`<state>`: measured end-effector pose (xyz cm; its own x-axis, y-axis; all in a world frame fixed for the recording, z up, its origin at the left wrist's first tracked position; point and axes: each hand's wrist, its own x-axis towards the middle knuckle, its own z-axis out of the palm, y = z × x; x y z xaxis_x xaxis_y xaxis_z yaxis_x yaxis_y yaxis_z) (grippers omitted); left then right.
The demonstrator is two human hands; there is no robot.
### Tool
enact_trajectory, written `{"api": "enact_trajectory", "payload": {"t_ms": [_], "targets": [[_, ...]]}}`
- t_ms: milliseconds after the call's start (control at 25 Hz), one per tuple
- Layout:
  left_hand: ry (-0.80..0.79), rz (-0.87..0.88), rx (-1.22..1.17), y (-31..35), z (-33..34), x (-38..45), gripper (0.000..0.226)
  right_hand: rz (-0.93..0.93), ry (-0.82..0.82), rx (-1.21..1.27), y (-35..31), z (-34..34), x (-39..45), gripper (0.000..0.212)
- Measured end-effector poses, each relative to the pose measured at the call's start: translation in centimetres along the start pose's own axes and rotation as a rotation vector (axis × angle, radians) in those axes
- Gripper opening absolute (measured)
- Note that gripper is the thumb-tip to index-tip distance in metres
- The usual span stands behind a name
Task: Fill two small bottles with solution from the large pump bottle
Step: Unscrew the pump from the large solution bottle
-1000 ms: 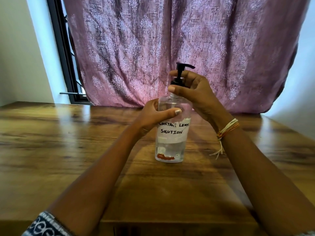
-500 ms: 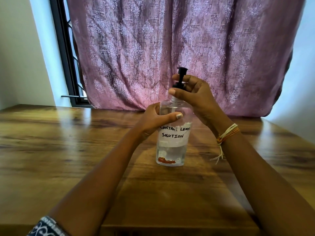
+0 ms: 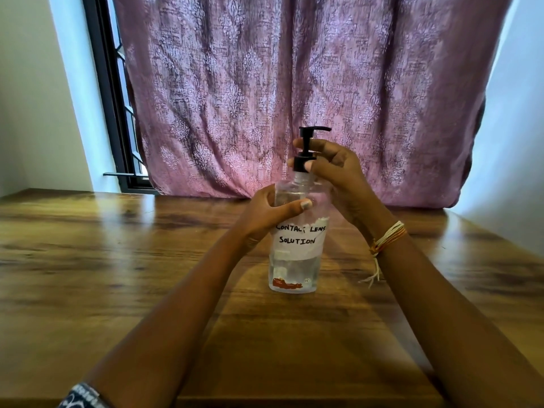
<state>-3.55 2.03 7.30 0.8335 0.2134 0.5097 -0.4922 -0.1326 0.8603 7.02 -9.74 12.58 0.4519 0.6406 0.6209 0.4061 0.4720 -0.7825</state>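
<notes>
Turned rightward now, pump head (image 3: pixel 313 131) pinched by right hand (image 3: pixel 332 169).

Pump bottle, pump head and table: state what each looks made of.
Pump bottle: clear, glossy plastic by the look; liquid and the table show through, though glass can't be excluded. Pump head: black plastic, smooth, slightly shiny. Table: wood or wood-look laminate; brown grain streaks under a reflective sheen.
</notes>
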Motion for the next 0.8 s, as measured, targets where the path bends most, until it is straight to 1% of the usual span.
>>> {"api": "enact_trajectory", "payload": {"t_ms": [40, 80, 120, 160, 240, 280, 360, 440, 480, 600, 720, 800], "targets": [[0.025, 0.005, -0.011, 0.0, 0.1, 0.1, 0.068, -0.002, -0.033, 0.024, -0.1, 0.0, 0.0, 0.045], [0.048, 0.017, -0.024, 0.1, 0.3, 0.2, 0.076, -0.005, -0.061, 0.031, -0.1, 0.2, -0.1, 0.044], [0.071, 0.038, -0.021, 0.2, 0.5, 0.3, 0.076, -0.008, -0.058, 0.013, 0.0, 0.4, -0.1, 0.044], [0.098, 0.055, -0.007, 0.3, 0.6, 0.5, 0.070, -0.015, -0.030, -0.022, 0.0, 0.6, -0.1, 0.047], [0.153, 0.080, 0.026, 0.6, 0.8, 0.6, 0.048, -0.029, 0.038, -0.073, 0.1, 0.7, 0.0, 0.053], [0.170, 0.089, 0.041, 0.6, 0.7, 0.7, 0.040, -0.027, 0.055, -0.060, 0.1, 0.6, 0.1, 0.051], [0.186, 0.105, 0.070, 0.4, 0.6, 0.6, 0.027, -0.009, 0.017, 0.016, 0.0, 0.0, 0.1, 0.041], [0.204, 0.130, 0.085, 0.5, 0.7, 0.5, 0.016, 0.006, -0.059, 0.053, -0.1, -0.1, -0.3, 0.038], [0.208, 0.142, 0.082, 0.5, 0.8, 0.4, 0.014, 0.001, -0.062, 0.012, -0.2, 0.1, -0.4, 0.035], [0.209, 0.151, 0.038, 0.4, 1.0, 0.2, 0.013, -0.002, 0.046, -0.154, -0.5, 0.4, -1.0, 0.028], [0.215, 0.106, 0.065, 0.4, 1.0, 0.1, 0.021, 0.023, 0.068, -0.174, -1.9, 0.2, -0.8, 0.028], [0.155, 0.070, 0.098, 1.2, 0.6, 0.1, 0.018, 0.051, 0.061, -0.164, -3.3, 0.2, -0.1, 0.026]]}}
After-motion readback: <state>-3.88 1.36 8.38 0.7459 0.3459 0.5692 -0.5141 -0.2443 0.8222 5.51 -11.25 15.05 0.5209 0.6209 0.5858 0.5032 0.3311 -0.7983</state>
